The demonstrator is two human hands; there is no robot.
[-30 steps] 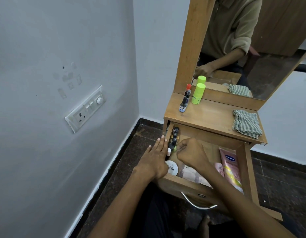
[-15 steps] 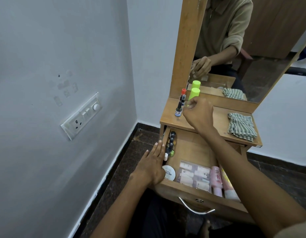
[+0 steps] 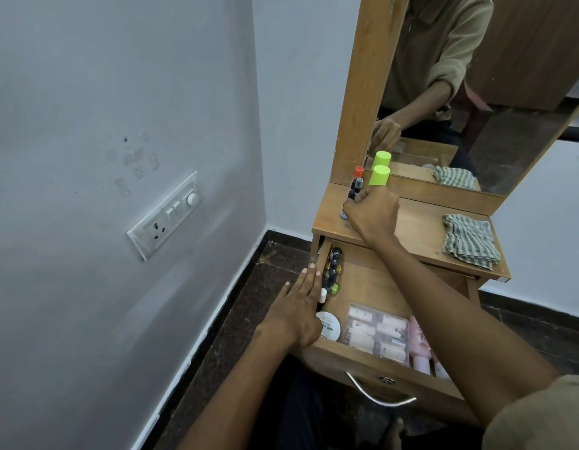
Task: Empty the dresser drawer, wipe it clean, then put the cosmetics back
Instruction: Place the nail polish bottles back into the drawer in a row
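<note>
Right hand (image 3: 372,212) up on the table (image 3: 415,228), grip curled among small bottles (image 3: 354,193), contents unclear, left hand (image 3: 298,313) flat, fingers spread on drawer (image 3: 363,280) edge

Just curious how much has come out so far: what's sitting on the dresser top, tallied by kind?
Neon green bottle: 1
Striped cloth: 1
Small dark bottles: 2 plainly seen, one red-capped, one black-capped; the right hand may hide more
Total: 4 at least
</note>
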